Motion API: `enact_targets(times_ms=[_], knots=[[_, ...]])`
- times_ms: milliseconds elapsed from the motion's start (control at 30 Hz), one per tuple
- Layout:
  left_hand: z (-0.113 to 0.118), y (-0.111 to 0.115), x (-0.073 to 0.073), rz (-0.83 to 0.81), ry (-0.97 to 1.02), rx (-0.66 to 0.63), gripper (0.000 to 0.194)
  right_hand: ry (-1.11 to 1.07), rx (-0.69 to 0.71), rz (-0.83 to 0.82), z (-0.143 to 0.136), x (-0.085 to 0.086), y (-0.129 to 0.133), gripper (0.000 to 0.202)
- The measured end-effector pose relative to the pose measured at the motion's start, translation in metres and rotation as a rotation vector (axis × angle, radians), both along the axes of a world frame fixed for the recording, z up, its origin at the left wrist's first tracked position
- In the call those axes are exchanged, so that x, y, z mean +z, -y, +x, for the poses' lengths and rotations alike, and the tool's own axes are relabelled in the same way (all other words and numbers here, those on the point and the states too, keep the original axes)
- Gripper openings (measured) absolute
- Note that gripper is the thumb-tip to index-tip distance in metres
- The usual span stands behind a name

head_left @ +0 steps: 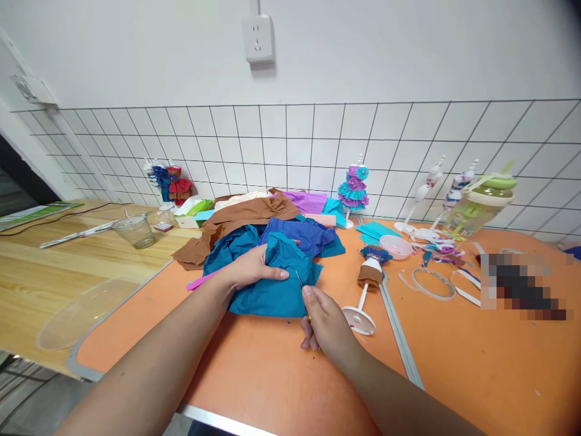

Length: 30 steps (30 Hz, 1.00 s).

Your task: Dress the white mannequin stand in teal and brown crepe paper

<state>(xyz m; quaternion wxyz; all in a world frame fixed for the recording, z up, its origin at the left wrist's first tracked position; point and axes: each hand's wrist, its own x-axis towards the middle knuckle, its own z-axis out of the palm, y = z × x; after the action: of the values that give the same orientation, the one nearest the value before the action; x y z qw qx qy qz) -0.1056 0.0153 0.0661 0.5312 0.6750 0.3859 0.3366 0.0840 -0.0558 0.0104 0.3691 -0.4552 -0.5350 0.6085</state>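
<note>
My left hand (254, 266) pinches a wrinkled teal cloth (267, 297), thumb on top, the other fingers mostly hidden behind it. The cloth is bunched up over the orange table. In my right hand (327, 318) is a small pair of scissors (298, 278); the thin blades point up and left at the cloth's right part. A little yellow of the handle shows between the fingers. To the right of this hand stands a small white dress form (364, 293) with a brown band and a blue ruffled top.
Brown cloth (254, 215) and blue cloth (295, 236) lie heaped behind my hands. A decorated form (354, 191) stands by the wall. Right of it are a pink bowl (396, 247), a tape roll (433, 283) and a green-lidded bottle (483, 203). A glass cup (136, 231) stands left.
</note>
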Motion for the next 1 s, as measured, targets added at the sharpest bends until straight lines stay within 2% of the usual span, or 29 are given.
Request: enact_targets(times_ms=[267, 700, 800, 1000], knots=[[-0.0004, -0.0006, 0.0001, 0.016, -0.022, -0.018, 0.084, -0.043, -0.031, 0.078, -0.0001, 0.0004, -0.0013, 0.051], [-0.0001, -0.0011, -0.0006, -0.027, 0.000, -0.058, 0.087, 0.002, 0.017, 0.028, 0.0013, -0.0033, -0.0012, 0.055], [-0.0006, -0.0005, 0.0008, 0.001, 0.002, -0.024, 0.088, -0.020, 0.051, 0.000, 0.0021, -0.0043, -0.0018, 0.056], [-0.0031, 0.0011, 0.0029, -0.020, 0.070, -0.002, 0.101, -0.024, 0.090, 0.014, 0.0023, -0.0024, -0.0005, 0.059]])
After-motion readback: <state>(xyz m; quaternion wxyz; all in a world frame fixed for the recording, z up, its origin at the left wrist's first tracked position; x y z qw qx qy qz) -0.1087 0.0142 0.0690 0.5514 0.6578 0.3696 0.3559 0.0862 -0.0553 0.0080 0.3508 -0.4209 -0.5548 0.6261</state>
